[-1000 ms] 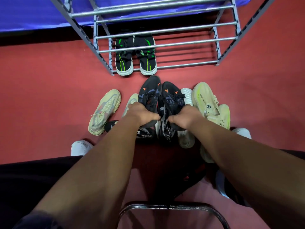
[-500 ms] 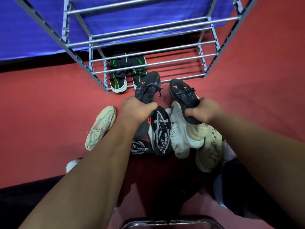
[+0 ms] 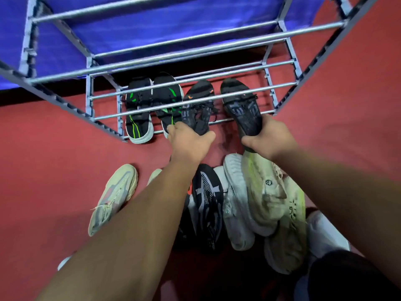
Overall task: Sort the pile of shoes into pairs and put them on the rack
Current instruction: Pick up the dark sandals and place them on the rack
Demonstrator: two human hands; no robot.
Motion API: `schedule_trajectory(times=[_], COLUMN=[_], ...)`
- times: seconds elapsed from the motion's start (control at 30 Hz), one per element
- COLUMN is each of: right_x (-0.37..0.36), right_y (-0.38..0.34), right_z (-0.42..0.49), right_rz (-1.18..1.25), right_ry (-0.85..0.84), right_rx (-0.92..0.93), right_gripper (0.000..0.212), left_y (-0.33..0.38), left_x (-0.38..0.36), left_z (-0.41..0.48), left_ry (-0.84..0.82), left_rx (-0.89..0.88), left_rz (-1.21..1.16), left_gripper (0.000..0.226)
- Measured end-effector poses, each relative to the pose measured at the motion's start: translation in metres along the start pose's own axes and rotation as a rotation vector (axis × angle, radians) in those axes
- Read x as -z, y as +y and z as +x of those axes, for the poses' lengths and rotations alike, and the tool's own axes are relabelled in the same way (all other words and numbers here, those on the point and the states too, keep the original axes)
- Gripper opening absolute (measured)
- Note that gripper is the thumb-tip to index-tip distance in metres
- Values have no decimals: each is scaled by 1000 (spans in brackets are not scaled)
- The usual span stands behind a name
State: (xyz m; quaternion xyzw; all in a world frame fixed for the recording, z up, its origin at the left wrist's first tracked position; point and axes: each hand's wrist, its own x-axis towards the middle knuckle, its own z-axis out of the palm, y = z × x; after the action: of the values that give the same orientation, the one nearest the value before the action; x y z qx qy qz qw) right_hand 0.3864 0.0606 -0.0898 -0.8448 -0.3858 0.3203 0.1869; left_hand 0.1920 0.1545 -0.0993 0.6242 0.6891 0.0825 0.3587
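My left hand (image 3: pixel 189 141) grips the heel of a black sneaker with orange marks (image 3: pixel 198 107), its toe pushed onto the bottom shelf of the grey metal rack (image 3: pixel 173 101). My right hand (image 3: pixel 268 137) grips the heel of the matching black sneaker (image 3: pixel 240 105), also reaching into that shelf, a gap apart from the first. A black pair with green stripes (image 3: pixel 138 114) stands on the same shelf just left of them. The pile on the floor holds a black-and-white sneaker (image 3: pixel 209 205), white sneakers (image 3: pixel 235 198) and cream-yellow sneakers (image 3: pixel 269 192).
A lone beige sneaker (image 3: pixel 112 196) lies on the red floor to the left of the pile. A blue wall (image 3: pixel 152 25) is behind the rack. The rack's upper bars cross above the bottom shelf. My feet in white shoes (image 3: pixel 323 231) flank the pile.
Both hands lifted the black orange-marked pair off the pile and carried it forward, spreading apart, until the toes went under the rack's bars onto the bottom shelf. My view moved closer to the rack.
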Motion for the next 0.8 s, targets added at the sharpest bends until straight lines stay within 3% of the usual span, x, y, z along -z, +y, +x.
schedule_trajectory(times=[0.27,0.37,0.5,0.73,0.8], right_x=[-27,-36,-41,-45,-47], right_y=[-5,-12,-17,-11,-8], right_z=[77,96,108,127,134], right_rz=[31,8,36,-48,-95], right_ry=[84,84,119,115,64], right_rx=[40,60,122,101,73], right_gripper=[59,46,59,75,69], left_y=[10,15,25,25,25], left_x=[-41,-51,-62,-77,-76], left_z=[50,62,71,98,97], left_ry=[85,98,81,79,48], left_rx=[-34,-15,22,-53,-113], left_rz=[-40,-36,-75,130,228], left_gripper=[79,80,48,84,90])
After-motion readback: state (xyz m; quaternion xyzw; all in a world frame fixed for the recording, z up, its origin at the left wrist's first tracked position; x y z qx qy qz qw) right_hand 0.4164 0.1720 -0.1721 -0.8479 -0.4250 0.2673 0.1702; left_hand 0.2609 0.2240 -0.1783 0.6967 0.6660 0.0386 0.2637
